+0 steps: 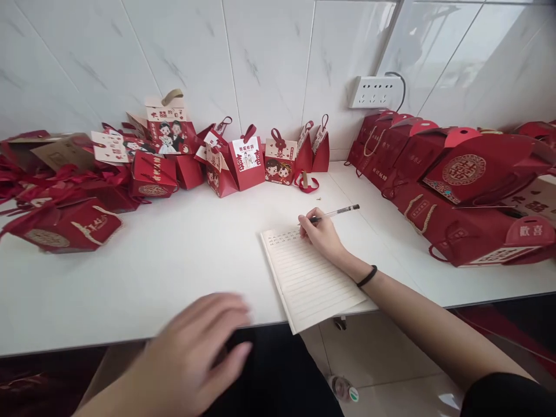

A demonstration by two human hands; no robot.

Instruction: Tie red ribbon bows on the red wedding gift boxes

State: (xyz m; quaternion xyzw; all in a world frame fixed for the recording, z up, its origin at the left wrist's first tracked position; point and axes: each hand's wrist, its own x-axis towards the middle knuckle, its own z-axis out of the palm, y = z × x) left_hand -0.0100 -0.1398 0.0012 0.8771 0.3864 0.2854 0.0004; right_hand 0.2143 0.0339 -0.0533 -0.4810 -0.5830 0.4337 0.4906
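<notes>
- Right hand [324,236] pinches a gel pen [336,212], likely light, stiff and smooth; grip near the tip.
- Lined notebook [315,284] under that hand probably flexes easily; steady its left edge.
- Left hand [197,341], blurred, nearer the body, has thumb and fingers parted, holding nothing visible.

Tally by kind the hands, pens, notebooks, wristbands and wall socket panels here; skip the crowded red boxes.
Hands: 2 (left hand, right hand)
Pens: 1 (pen in the right hand)
Notebooks: 1 (lined notebook)
Wristbands: 1 (black wristband)
Wall socket panels: 1 (white socket panel)
Total: 6
</notes>
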